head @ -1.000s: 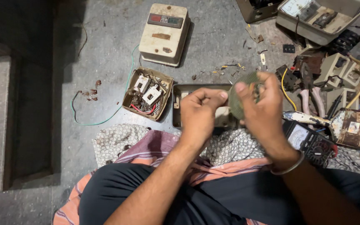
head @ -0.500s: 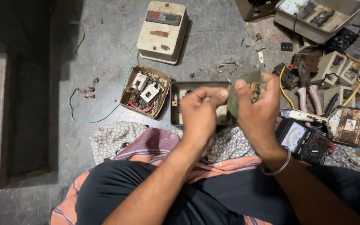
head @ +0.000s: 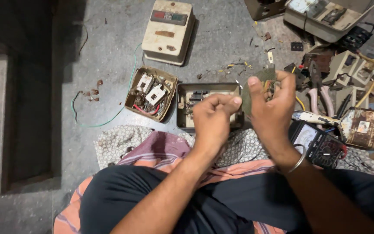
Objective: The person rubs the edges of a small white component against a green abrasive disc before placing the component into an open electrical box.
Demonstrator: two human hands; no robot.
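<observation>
Grey concrete floor (head: 109, 39), gritty, littered with scraps; dark recessed step at the left. Patterned cloth (head: 122, 143) spread before the knees. Cream switch box (head: 168, 30) beyond it; open dark box (head: 182, 106) just beside an open wooden box (head: 151, 93). Right hand (head: 271, 108) pinches a small greenish board (head: 258, 80) above the dark box. Left hand (head: 213, 119) curled shut beside it; contents cannot be told.

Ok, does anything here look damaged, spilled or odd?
Yes. The brown box lies open with loose wires exposed, a green wire trails across the floor, and small scraps are scattered. The right hand holds a worn greenish board; the left hand is clenched beside it.
</observation>
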